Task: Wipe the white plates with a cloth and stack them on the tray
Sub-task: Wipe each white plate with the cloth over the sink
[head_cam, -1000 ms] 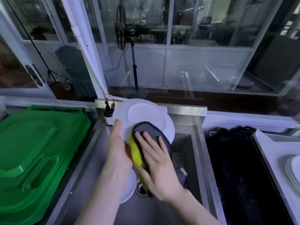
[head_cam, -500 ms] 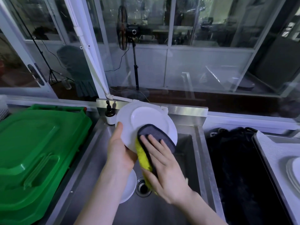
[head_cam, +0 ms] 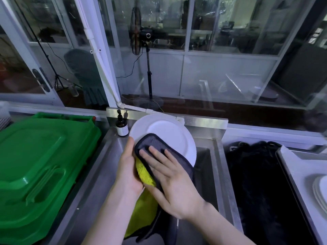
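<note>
**Plate held over sink, cloth pressed to its face**

- Green lid [head_cam: 44,165]: fills the left side. Its lower left is cut off by the frame, and whatever is under it is hidden.
- Sink [head_cam: 210,174]: steel, centre. The arms and cloth hide most of the basin floor.
- Black mass [head_cam: 256,183]: sits between sink and tray. It is too dark to tell whether it is a bag or a lined bin.
- Tray [head_cam: 297,170]: white, on the tabletop at far right, cut off by the frame.
- Plate [head_cam: 169,133]: white, tilted up to face the camera, over the back left of the sink. Its upper rim stands in front of the steel back ledge. The lower part is hidden by cloth and hands.
- Cloth [head_cam: 154,144]: grey side out with dark edging, and the yellow underside shows at the fold. It covers the plate's lower left. The tail hangs down under the right forearm and runs out of frame at the bottom.
- Right grip [head_cam: 169,177]: flat, fingers straight and spread, pressing the cloth against the plate.
- Left grip [head_cam: 128,172]: closed on the plate's lower-left rim, thumb lying along the front edge. The fingers behind the plate are hidden.
- Stack [head_cam: 320,191]: white plates on the tray. Only the left rims are in frame, so the count is uncertain.
- Bottle [head_cam: 122,125]: brown with a pump top and a white label that cannot be read. It stands at the sink's back-left corner, just beside the plate's rim.
</note>
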The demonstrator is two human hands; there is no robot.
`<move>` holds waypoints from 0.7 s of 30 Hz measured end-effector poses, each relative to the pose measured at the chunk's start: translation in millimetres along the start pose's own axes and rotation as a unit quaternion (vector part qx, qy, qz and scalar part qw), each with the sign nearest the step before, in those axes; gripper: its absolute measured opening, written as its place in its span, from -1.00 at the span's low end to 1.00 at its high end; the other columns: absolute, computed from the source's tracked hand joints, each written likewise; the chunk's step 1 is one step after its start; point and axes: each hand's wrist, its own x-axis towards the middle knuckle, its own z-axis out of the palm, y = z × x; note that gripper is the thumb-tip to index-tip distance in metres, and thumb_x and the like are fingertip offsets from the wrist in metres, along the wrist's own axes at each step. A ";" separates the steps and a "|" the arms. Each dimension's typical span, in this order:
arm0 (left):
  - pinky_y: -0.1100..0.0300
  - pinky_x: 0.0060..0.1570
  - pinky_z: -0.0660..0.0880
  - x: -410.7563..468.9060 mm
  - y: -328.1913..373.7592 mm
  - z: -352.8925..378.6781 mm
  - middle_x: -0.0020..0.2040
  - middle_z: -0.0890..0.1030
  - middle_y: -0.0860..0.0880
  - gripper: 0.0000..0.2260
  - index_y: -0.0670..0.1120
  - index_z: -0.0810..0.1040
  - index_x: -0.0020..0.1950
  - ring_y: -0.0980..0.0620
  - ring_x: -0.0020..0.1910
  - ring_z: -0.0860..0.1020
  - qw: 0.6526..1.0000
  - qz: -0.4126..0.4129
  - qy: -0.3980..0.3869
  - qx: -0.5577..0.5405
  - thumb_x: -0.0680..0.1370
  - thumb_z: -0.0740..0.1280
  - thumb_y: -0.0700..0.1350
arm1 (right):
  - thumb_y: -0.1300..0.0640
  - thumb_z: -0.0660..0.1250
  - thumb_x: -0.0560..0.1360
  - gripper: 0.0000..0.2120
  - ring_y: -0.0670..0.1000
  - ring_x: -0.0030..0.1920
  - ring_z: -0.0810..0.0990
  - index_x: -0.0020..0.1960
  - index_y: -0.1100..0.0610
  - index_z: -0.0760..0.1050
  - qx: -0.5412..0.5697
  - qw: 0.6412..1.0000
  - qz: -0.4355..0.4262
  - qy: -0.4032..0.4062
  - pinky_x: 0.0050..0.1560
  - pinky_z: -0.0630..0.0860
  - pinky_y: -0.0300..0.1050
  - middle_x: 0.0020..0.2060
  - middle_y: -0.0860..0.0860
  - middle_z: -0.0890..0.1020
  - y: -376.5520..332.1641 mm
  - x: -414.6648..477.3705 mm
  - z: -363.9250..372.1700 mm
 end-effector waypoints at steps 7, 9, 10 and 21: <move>0.10 -0.02 0.63 -3.8 -7.5 1.7 0.18 0.71 -0.12 -0.57 -0.05 0.77 0.08 -0.02 0.13 0.69 0.999 0.006 -0.023 0.034 0.60 0.20 0.18 | 0.01 0.15 0.64 -0.48 -0.20 0.56 -0.02 0.57 0.05 0.18 0.114 0.984 0.125 0.054 0.56 -0.05 -0.10 0.55 -0.15 0.19 12.4 47.5 -3.5; -0.01 0.10 0.56 -6.5 -4.3 -1.4 0.21 0.69 -0.15 -0.51 -0.11 0.68 0.23 -0.06 0.17 0.67 0.998 0.011 -0.025 0.052 0.52 0.27 0.20 | 0.02 0.17 0.63 -0.49 -0.23 0.54 0.01 0.55 0.06 0.22 0.124 0.977 0.153 0.080 0.55 -0.04 -0.11 0.52 -0.17 0.22 25.4 58.9 -6.2; -0.02 0.11 0.53 -7.9 -3.2 -2.9 0.21 0.69 -0.15 -0.47 -0.12 0.63 0.27 -0.07 0.17 0.67 0.998 0.014 -0.023 0.061 0.47 0.30 0.20 | 0.02 0.18 0.62 -0.50 -0.24 0.52 0.07 0.53 0.08 0.25 0.128 0.970 0.178 0.101 0.54 0.00 -0.13 0.49 -0.17 0.27 32.5 63.9 -9.3; -0.16 0.26 0.46 -4.2 16.9 -18.2 0.38 0.59 -0.09 -0.53 0.00 0.53 0.44 -0.13 0.35 0.56 0.992 0.105 -0.039 0.050 0.66 0.14 0.21 | -0.13 0.19 0.57 -0.48 -0.11 0.44 0.37 0.51 -0.08 0.28 0.304 0.886 0.308 0.166 0.47 0.29 0.08 0.41 -0.16 0.45 48.6 -18.9 5.9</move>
